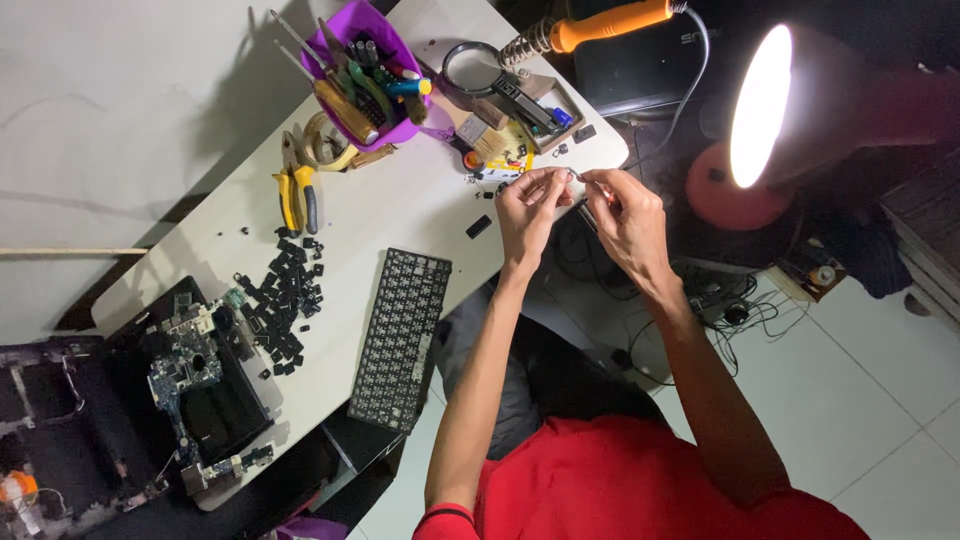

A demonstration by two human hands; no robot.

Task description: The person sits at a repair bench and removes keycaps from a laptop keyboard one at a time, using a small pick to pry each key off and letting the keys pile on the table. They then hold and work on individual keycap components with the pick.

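My left hand [528,205] and my right hand [625,215] meet fingertip to fingertip over the table's right edge, pinching a tiny part [575,175] too small to identify. My right hand also has a thin dark tool [588,215] tucked under its fingers. A black keyboard frame [400,335] with its keycaps removed lies below my left forearm. A pile of loose black keycaps [287,300] sits to its left, and a single keycap [478,227] lies close to my left hand.
On the white table [390,205] stand a purple cup of screwdrivers [368,75], yellow-handled pliers [297,195], a tape roll [325,140], a magnifying glass [470,65] and a brush [490,150]. An orange-handled soldering iron [600,25] rests at the back. An opened laptop [200,395] lies lower left. A lit lamp [760,105] glares at right.
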